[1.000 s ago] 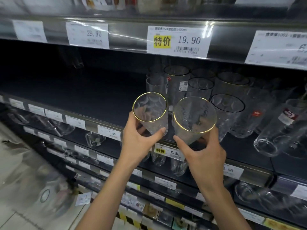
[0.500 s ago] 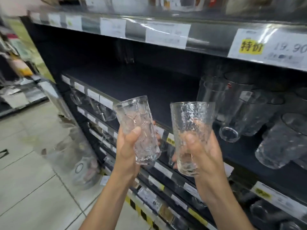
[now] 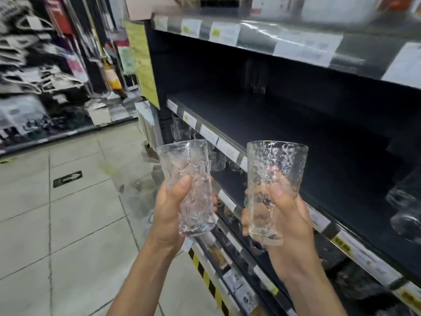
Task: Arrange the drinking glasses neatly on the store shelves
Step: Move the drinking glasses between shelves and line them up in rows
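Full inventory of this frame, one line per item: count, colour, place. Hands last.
crackle-textured clear drinking glass: 1, clear, upright in the left hand, before the shelving
dimpled clear drinking glass: 1, clear, upright in the right hand
dark shelf board: 1, near-black, middle level
blurred clear glasses: at least 2, clear, right end of that board
paper price labels: many, white and yellow, along shelf edges
grey floor tiles: many, grey, left
black arrow sticker: 1, black, on the floor
left hand: grips the crackle glass
right hand: grips the dimpled glass

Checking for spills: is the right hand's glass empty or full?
Empty: the dimpled glass in the right hand is see-through top to bottom, no liquid.
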